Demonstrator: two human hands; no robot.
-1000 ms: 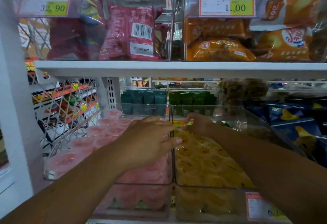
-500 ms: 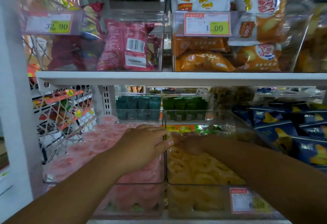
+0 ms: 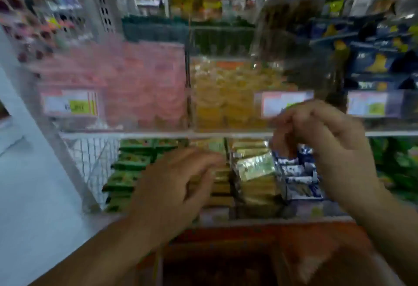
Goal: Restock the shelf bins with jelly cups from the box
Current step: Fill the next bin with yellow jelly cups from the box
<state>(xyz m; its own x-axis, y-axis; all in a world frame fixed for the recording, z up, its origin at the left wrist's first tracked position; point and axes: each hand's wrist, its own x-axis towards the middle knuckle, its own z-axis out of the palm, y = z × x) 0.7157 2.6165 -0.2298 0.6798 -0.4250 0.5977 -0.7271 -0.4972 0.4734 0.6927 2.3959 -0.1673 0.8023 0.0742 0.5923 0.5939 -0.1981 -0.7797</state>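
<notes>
Seemingly little remains: clear plastic bins (image 3: 140,125) brim with pink and yellow jelly cups (image 3: 221,96), while below them the left hand (image 3: 176,186) hangs loosely curled and empty, and blur hides what the right hand (image 3: 328,141) may hold.

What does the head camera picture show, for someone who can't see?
Blurry: the left hand and right hand hover before a pink jelly bin beside a yellow jelly bin; an orange box sits below.

Left hand (image 3: 174,186), right hand (image 3: 316,134) near jelly bins (image 3: 144,105)
</notes>
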